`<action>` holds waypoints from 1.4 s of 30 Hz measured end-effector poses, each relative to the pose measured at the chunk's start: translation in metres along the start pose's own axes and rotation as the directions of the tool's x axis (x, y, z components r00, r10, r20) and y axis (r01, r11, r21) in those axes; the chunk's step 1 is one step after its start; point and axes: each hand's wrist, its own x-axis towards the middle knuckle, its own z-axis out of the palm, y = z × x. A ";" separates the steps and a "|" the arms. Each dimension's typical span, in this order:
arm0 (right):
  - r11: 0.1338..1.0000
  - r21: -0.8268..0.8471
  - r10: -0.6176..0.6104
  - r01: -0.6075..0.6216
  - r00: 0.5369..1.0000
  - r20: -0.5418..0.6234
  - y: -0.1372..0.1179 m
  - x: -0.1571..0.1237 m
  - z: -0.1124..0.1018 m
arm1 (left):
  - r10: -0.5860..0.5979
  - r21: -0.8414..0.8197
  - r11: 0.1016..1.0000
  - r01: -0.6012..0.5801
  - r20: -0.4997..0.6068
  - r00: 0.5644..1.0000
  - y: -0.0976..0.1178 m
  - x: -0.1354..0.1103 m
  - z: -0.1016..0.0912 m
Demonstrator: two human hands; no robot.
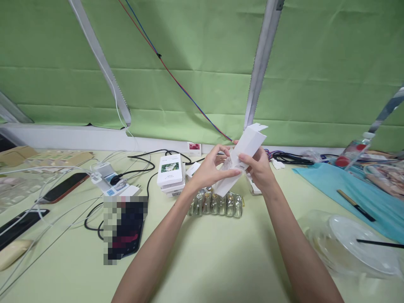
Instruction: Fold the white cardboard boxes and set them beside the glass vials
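White carton [251, 143], one, slim and rectangular, plain matt faces. Upper end stood open, its flaps raised and uneven. Fine dark print, too small to read, marked the lower part; the middle was partly hidden. Held aloft over the bench [202, 256], tilted: upper end leaned toward the bench's right side and overlapped its far edge in view; lower end pointed left, toward the near edge.

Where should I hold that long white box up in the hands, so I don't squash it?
I'd hold the white box around its middle, coming from the right, where the right hand has its thumb on the near face. The box is long and tilted, top leaning right, and the flaps sticking out there look easy to bend. The left hand already takes up the left side.
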 end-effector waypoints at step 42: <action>0.997 0.022 0.071 -0.071 0.997 -0.002 -0.005 -0.003 0.007 | -0.047 -0.021 0.999 0.049 0.077 0.996 -0.007 0.000 -0.009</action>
